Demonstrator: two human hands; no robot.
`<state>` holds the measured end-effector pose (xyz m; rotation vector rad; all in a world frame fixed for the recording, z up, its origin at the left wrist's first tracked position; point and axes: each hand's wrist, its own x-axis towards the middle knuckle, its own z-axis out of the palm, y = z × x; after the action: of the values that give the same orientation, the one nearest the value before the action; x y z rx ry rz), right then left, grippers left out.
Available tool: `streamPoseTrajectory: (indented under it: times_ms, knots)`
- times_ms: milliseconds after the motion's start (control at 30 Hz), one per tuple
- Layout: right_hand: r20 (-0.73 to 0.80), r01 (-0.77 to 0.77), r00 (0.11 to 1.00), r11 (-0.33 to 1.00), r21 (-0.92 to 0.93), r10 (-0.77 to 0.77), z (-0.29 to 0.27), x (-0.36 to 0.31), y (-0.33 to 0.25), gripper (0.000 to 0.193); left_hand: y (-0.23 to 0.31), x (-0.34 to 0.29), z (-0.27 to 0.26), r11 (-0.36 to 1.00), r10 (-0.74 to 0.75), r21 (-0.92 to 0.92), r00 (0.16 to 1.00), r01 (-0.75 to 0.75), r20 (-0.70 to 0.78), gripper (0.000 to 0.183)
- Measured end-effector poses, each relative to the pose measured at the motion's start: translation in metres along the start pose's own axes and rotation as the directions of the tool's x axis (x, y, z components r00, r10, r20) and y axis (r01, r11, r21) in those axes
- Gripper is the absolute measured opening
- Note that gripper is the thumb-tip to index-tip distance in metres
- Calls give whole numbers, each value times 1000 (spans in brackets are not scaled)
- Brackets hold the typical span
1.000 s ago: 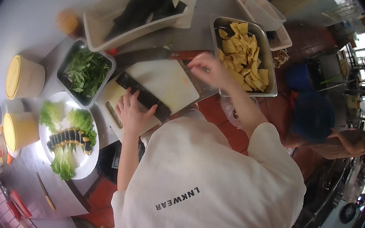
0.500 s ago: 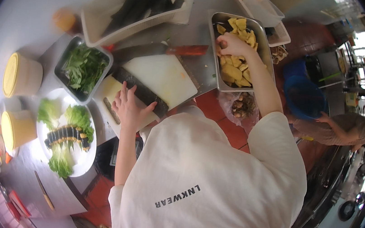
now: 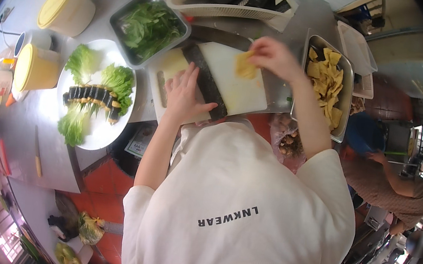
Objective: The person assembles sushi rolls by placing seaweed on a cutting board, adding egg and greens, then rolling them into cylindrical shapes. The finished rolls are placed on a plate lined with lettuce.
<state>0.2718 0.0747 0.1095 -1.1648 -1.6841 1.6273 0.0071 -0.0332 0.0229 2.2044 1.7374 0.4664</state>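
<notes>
Right hand (image 3: 273, 59): its grip is closed on one yellow piece (image 3: 246, 67), pinched between thumb and fingers over the right part of the board; half a second ago this hand was down in the metal tray.
Left hand (image 3: 184, 96): its grip is open, fingers spread, thumb and fingertips touching the dark strip, as before.
View: the board and trays sit farther right than they did.
Big knife (image 3: 220, 36): along the far edge of the board; its red handle, plain to see earlier, is now mostly hidden by the right hand.
Board (image 3: 247, 97): bare white surface lies between strip and right edge; its near edge comes close to the shirt (image 3: 246, 189).
Worktop (image 3: 282, 90): a narrow stretch separates board and metal tray.
Yellow piece: flat, uneven at the edges, slightly blurred; I cannot tell whether its lower edge touches the board.
Dark strip (image 3: 208, 81): long, narrow, nearly black, lying aslant across the board.
Metal tray (image 3: 347, 109): right of the board, heaped with more yellow pieces.
Leaf tray (image 3: 163, 54): just beyond the board's left side.
Plate (image 3: 103, 132): farther left, bearing lettuce and a row of dark-wrapped rolls.
</notes>
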Motion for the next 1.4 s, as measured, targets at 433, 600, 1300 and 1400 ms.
streamPoseTrajectory:
  times_ms: [433, 600, 1300, 1400]
  knots:
    - [112, 56, 994, 885, -463, -4, 93, 41, 73, 34, -11, -1, 1, 996, 62, -63, 996, -67, -68, 124]
    - [153, 290, 956, 746, -600, -248, 86, 67, 34, 28, -18, -4, 8, 996, 87, 0, 991, -88, -106, 121]
    - [496, 535, 844, 401, -744, -207, 137, 217, -7, 17, -16, -3, 11, 992, 43, -103, 954, -77, -296, 114]
    - [492, 544, 835, 504, -671, -247, 132, 216, -12, 14, -17, -3, 11, 987, 29, -143, 959, -72, -281, 113]
